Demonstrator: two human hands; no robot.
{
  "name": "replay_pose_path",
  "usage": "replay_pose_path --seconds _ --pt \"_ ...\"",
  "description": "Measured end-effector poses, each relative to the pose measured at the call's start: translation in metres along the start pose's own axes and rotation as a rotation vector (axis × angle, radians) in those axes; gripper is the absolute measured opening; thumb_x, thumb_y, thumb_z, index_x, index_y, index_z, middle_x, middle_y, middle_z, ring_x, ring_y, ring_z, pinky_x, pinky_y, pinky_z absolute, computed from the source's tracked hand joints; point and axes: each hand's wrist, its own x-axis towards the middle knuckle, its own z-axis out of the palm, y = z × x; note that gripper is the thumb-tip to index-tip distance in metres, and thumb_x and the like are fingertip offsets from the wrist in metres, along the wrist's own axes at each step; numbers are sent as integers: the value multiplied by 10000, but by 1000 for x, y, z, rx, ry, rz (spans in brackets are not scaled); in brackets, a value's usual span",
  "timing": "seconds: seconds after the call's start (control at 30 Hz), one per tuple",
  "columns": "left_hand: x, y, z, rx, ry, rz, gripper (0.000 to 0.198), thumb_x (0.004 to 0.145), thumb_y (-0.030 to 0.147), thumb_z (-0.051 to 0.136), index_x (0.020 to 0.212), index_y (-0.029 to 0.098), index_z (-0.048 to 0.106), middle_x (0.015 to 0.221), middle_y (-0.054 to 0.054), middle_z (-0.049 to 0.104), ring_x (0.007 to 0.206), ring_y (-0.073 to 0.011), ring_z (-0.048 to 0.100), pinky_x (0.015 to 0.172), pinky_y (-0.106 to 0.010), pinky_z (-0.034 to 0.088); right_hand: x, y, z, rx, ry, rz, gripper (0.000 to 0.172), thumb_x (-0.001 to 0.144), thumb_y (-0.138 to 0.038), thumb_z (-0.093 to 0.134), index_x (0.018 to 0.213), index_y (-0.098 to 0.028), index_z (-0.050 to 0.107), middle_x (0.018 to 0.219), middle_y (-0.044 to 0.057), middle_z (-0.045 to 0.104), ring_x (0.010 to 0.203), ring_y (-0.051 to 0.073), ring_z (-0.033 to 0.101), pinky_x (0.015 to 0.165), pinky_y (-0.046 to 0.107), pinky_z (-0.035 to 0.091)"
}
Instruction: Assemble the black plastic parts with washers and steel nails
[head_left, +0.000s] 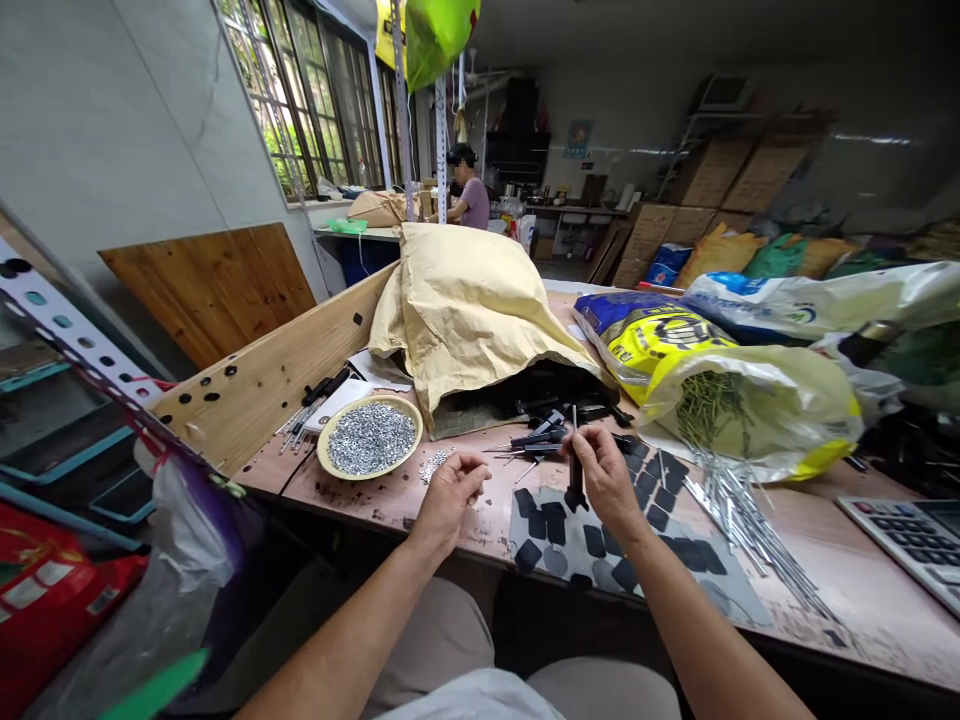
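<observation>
My right hand is closed on a black plastic part held upright, with a thin metal rod sticking up from its top. My left hand is pinched to its left, a short gap away; whatever may be between the fingertips is too small to make out. Beyond it lies a little scatter of small metal nuts. A yellow bowl full of similar silvery pieces stands farther left. Black parts with metal rods lie loose behind my hands, in front of an open paper sack.
A grey mat with dark patches lies under my right hand. Long metal rods spill from a yellow bag on the right, near a calculator. A wooden board edges the table's left. Another person sits far back.
</observation>
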Motion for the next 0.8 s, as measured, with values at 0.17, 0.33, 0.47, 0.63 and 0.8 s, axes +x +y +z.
replay_pose_path --seconds 0.17,0.33,0.47,0.63,0.8 --pt "-5 9 26 -452 -170 -303 313 600 216 865 826 115 674 724 -2 607 587 -47 519 510 -143 373 -25 -40 -8 204 -209 119 204 968 -414 404 928 -227 477 749 -5 589 586 132 522 554 240 436" --pt "-12 3 39 -604 -233 -424 240 649 176 850 792 107 671 688 -10 601 580 -53 530 504 -137 395 -50 -61 -11 -87 -289 29 166 969 -349 406 972 -235 528 693 -25 605 596 141 566 583 234 417" --pt "-15 -3 42 -586 -250 -451 234 650 173 850 784 102 672 660 -11 601 564 -50 524 497 -132 387 -58 -63 -13 -297 -261 -47 179 989 -330 390 969 -241 544 727 -12 643 611 147 619 581 232 395" --pt "-19 -2 46 -452 -251 -422 282 607 232 878 714 109 648 623 -1 597 535 -44 501 507 -135 378 -65 -62 -16 -489 -241 -125 223 1001 -302 366 918 -233 561 716 9 670 601 154 635 551 241 344" --pt "-21 -1 49 -287 -265 -356 308 617 311 868 696 114 644 609 6 590 530 -51 490 514 -160 355 -68 -66 -24 -399 -305 -21 222 995 -310 373 895 -235 557 711 9 658 591 146 598 554 238 327"
